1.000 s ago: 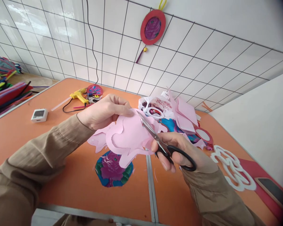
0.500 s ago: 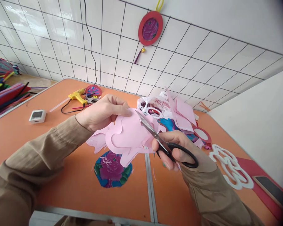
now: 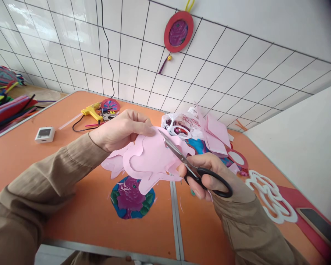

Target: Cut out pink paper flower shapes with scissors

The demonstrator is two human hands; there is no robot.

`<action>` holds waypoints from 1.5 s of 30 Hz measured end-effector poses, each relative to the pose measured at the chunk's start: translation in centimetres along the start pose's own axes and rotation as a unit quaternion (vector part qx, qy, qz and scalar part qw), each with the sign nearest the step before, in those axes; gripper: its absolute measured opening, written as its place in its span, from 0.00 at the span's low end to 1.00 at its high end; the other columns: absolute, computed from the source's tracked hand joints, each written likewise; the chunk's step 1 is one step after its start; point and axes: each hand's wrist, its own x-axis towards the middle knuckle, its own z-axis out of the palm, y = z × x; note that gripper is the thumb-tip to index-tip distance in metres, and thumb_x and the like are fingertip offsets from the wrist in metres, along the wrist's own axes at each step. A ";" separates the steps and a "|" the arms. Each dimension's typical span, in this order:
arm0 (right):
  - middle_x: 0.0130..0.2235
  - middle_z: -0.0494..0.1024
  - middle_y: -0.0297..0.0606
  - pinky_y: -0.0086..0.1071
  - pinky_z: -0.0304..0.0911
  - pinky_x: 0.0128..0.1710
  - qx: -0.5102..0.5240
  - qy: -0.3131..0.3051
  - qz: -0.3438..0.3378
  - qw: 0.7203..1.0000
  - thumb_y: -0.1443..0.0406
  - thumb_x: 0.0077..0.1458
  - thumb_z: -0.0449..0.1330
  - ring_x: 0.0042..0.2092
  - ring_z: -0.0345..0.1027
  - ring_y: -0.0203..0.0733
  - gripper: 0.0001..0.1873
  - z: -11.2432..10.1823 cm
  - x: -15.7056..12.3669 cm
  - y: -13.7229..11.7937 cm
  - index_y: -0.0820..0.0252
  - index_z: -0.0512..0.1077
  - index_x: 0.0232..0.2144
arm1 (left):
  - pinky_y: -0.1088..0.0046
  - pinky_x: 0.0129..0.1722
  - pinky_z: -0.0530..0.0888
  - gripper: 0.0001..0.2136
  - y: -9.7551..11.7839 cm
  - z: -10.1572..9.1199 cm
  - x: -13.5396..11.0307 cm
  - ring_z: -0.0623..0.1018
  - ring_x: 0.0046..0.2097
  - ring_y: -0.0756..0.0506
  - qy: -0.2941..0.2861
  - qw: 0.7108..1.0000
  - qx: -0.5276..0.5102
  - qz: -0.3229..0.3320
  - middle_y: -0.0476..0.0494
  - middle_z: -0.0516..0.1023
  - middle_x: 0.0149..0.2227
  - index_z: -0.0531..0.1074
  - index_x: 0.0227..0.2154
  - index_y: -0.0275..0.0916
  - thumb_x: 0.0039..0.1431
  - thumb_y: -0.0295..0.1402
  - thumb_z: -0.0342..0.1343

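My left hand (image 3: 125, 129) pinches the upper left edge of a pink paper cut-out (image 3: 151, 158) between thumb and fingers. The cut-out has a wavy outline, with a strip partly cut along its border. My right hand (image 3: 206, 173) grips black-handled scissors (image 3: 182, 158), fingers in the loops. Their blades lie at the paper's upper edge, tips near my left thumb; the blades look nearly closed. Below the paper, on the orange table (image 3: 99, 224), rests a round piece of fabric with a purple flower (image 3: 132, 202). Thin pink scraps lie around it.
A yellow glue gun (image 3: 92, 111) and a small white device (image 3: 45, 134) are at the left. Behind the paper sit a plastic bag (image 3: 191, 123) and folded pink sheets (image 3: 215, 134). White curved cut-outs (image 3: 285, 213) and a phone (image 3: 317, 222) are at the right.
The view has shifted very slightly. Both hands, the scissors and the pink paper keep nearly the same positions.
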 end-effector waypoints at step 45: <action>0.19 0.71 0.33 0.18 0.51 0.13 0.004 -0.011 -0.004 1.000 0.47 0.49 0.67 0.16 0.56 0.25 0.28 -0.1 -0.1 0.3 0.68 0.74 0.38 | 0.79 0.18 0.67 0.05 0.2 0.0 0.0 0.72 0.20 0.52 0.013 1.000 0.021 0.006 0.47 0.71 0.16 0.74 0.17 0.31 0.42 0.25 0.63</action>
